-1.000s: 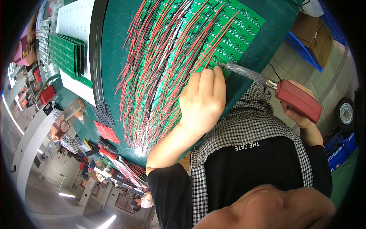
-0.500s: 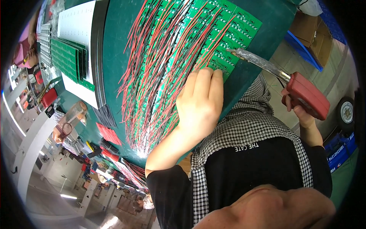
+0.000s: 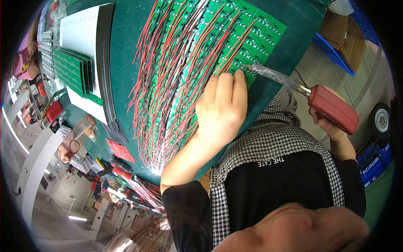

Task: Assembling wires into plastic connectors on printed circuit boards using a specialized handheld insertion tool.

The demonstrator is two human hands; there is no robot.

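A panel of green circuit boards [image 3: 266, 38] lies on the table, with long red and black wires [image 3: 168, 92] fanned across it toward the near left. My left hand [image 3: 222, 107] rests over the panel's near right part, fingers bent down together among the wire ends. What its fingertips pinch is hidden. In my right hand [image 3: 329, 126] is a red-handled soldering iron [image 3: 336, 110], its shaft wrapped in something silvery. The iron's tip is at the boards, just beyond my left fingertips; whether it touches a joint is too small to tell.
On the green table [image 3: 126, 50], a stack of white sheets [image 3: 82, 31] bears upright green boards [image 3: 69, 71] at the left. Bundles of black wires [image 3: 115, 131] and red wires [image 3: 120, 150] lie nearer. A cardboard box [image 3: 350, 42] stands beyond the table's right edge.
The soldering iron has come down and left, its tip now closer to my left fingertips. My left hand has barely shifted. The whole view has moved slightly.
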